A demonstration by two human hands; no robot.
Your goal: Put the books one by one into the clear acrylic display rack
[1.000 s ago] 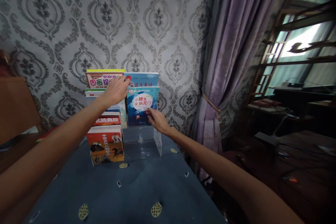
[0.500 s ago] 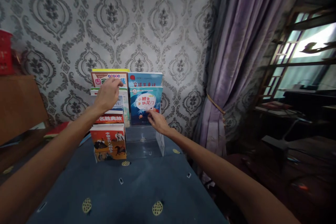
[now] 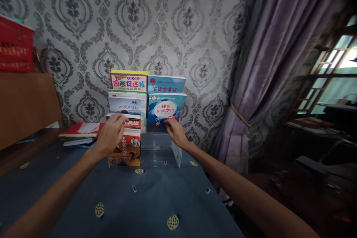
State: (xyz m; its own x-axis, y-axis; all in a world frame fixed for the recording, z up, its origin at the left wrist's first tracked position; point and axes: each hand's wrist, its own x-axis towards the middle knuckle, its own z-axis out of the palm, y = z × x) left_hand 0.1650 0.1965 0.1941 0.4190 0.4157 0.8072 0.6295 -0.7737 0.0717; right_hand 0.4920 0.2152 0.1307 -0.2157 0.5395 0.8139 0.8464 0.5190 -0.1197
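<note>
Blue book [image 3: 157,119] at frame centre; right hand [image 3: 176,131] curled at lower edge, grip unclear. Left hand [image 3: 111,134], left of centre, bent over orange book [image 3: 133,156], grip unclear. Gap between hands. Table [image 3: 212,212] edge slants lower right.

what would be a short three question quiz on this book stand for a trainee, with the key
1. Which hand is closer to the blue paperback with a white oval on its cover? A) left B) right
2. True or false: the orange paperback with horses on its cover is frontmost in the left column.
3. Fill in: the red plastic basket is to the ____ of the long purple fabric curtain.

Key: 1. B, the right hand; 2. true; 3. left.
</note>
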